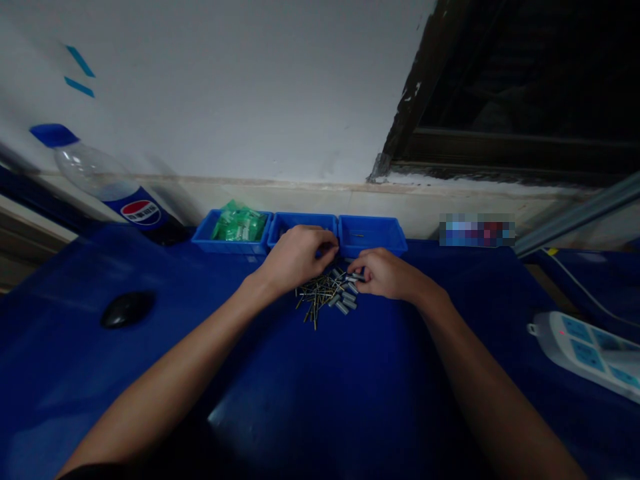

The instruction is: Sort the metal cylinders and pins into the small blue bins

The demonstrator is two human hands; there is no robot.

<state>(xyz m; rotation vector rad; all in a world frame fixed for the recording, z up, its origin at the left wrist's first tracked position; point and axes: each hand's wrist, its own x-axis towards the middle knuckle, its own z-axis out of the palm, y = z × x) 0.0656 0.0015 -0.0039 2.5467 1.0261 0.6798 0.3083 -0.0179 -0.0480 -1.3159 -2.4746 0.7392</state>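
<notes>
A heap of thin metal pins and short grey cylinders (327, 293) lies on the blue table (350, 387), just in front of three blue bins. My left hand (295, 257) hovers over the far side of the heap with its fingers curled in a pinch; what they hold is hidden. My right hand (383, 273) rests at the heap's right edge, fingertips pinched on a small grey cylinder (356, 276). The middle blue bin (300, 223) sits behind my left hand. The right blue bin (373, 233) holds a single small pin.
The left blue bin (215, 237) holds green packets (239, 223). A Pepsi bottle (105, 180) leans at the far left. A black mouse (127, 309) lies left of my arm. A white power strip (590, 343) lies at the right edge, a wall behind.
</notes>
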